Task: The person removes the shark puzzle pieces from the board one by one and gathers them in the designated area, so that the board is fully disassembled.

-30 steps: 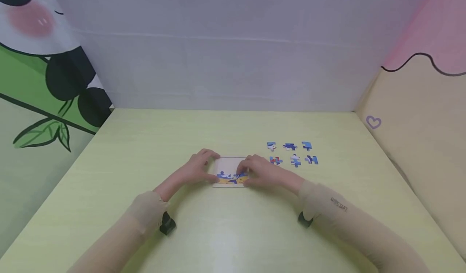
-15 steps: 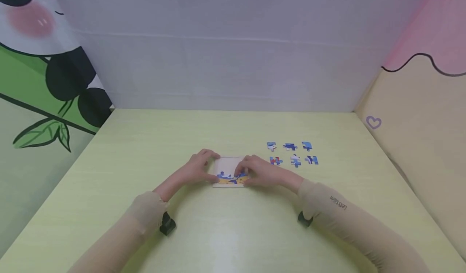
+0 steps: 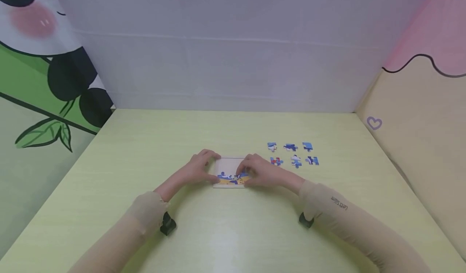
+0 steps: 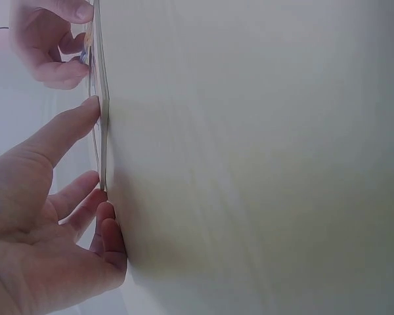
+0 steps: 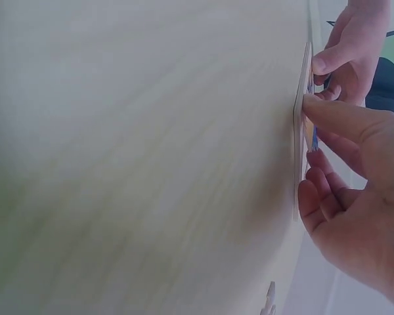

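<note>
A small pale puzzle board (image 3: 228,164) lies in the middle of the table, its near part covered by a joined strip of blue and orange pieces (image 3: 224,179). My left hand (image 3: 196,168) holds the board at its left side, thumb near the front corner and fingers at the back corner. Over the board's right half, my right hand (image 3: 261,172) bends its fingers down and pinches a small puzzle piece (image 3: 236,177) at the strip's upper edge. That piece is mostly covered by the fingertips. In the right wrist view, the right thumb (image 5: 335,117) rests at the board's near edge.
Several loose blue puzzle pieces (image 3: 290,147) lie in two rows to the right, behind my right hand. The pale yellow table (image 3: 225,232) ends at a grey-white wall (image 3: 233,70). Painted panels (image 3: 418,123) stand along the sides.
My right fingertips shift slightly left, then back right over the joined pieces. The left hand keeps its place at the board. The loose pieces stay where they are.
</note>
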Motion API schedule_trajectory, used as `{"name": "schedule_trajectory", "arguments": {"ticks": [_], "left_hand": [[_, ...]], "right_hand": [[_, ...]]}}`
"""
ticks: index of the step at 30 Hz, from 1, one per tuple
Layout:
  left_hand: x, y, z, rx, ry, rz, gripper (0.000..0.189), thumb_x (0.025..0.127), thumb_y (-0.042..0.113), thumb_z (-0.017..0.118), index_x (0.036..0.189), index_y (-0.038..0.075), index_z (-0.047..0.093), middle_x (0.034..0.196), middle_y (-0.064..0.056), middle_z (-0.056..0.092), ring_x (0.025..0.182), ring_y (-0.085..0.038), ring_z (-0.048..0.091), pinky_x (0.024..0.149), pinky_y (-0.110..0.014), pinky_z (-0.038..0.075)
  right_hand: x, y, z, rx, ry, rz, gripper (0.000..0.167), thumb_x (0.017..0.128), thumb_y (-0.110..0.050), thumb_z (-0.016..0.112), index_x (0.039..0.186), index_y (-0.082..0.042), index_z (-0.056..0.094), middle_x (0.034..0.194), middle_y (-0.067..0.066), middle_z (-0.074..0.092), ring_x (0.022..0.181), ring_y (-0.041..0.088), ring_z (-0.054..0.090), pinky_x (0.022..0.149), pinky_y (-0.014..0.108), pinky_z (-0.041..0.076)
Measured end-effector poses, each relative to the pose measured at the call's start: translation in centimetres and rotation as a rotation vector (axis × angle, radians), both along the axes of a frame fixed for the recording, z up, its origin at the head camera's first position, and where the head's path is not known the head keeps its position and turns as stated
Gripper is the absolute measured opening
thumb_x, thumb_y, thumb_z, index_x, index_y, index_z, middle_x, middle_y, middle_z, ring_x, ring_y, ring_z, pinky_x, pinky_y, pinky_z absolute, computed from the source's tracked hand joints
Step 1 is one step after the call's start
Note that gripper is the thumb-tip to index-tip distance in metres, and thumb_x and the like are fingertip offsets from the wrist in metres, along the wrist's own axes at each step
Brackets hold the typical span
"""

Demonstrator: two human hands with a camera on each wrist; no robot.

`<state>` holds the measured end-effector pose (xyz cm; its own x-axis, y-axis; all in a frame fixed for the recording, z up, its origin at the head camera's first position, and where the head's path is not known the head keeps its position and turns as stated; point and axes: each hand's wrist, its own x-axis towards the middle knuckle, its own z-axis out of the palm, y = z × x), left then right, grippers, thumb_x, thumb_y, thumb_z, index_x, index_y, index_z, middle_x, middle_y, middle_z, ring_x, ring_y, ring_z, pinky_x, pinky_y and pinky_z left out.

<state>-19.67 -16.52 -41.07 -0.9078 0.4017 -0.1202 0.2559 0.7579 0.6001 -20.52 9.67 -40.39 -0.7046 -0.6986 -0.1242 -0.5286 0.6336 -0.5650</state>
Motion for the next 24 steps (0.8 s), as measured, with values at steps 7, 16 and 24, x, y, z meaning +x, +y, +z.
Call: {"name": "schedule_trajectory", "arguments": {"ticks": [7, 16, 24], "left_hand": [[0.10, 0.04, 0.14, 0.005, 0.001, -0.006, 0.071, 0.077, 0.024, 0.084, 0.138, 0.009, 0.051, 0.149, -0.018, 0.043, 0.127, -0.038, 0.044, 0.107, -0.055, 0.037], [0.00, -0.12, -0.03, 0.010, -0.012, 0.000, 0.070, 0.078, 0.026, 0.083, 0.138, 0.011, 0.051, 0.148, -0.016, 0.043, 0.121, -0.035, 0.046, 0.102, -0.052, 0.041], [-0.08, -0.10, -0.24, 0.003, 0.003, -0.005, 0.071, 0.077, 0.026, 0.084, 0.138, 0.011, 0.051, 0.147, -0.016, 0.044, 0.123, -0.036, 0.046, 0.104, -0.053, 0.040]], "right_hand": [[0.20, 0.26, -0.08, -0.027, -0.003, 0.001, 0.036, 0.084, -0.017, 0.077, 0.117, -0.024, 0.068, 0.114, -0.006, 0.065, 0.104, 0.012, 0.053, 0.095, 0.034, 0.043], [0.22, 0.33, -0.13, -0.050, -0.062, -0.015, 0.037, 0.086, -0.015, 0.075, 0.120, -0.026, 0.069, 0.099, -0.008, 0.065, 0.090, 0.012, 0.054, 0.080, 0.027, 0.046], [0.37, 0.38, 0.26, -0.016, -0.021, -0.033, 0.028, 0.085, -0.015, 0.076, 0.112, -0.021, 0.073, 0.104, -0.006, 0.066, 0.089, 0.013, 0.053, 0.079, 0.028, 0.045]]}}
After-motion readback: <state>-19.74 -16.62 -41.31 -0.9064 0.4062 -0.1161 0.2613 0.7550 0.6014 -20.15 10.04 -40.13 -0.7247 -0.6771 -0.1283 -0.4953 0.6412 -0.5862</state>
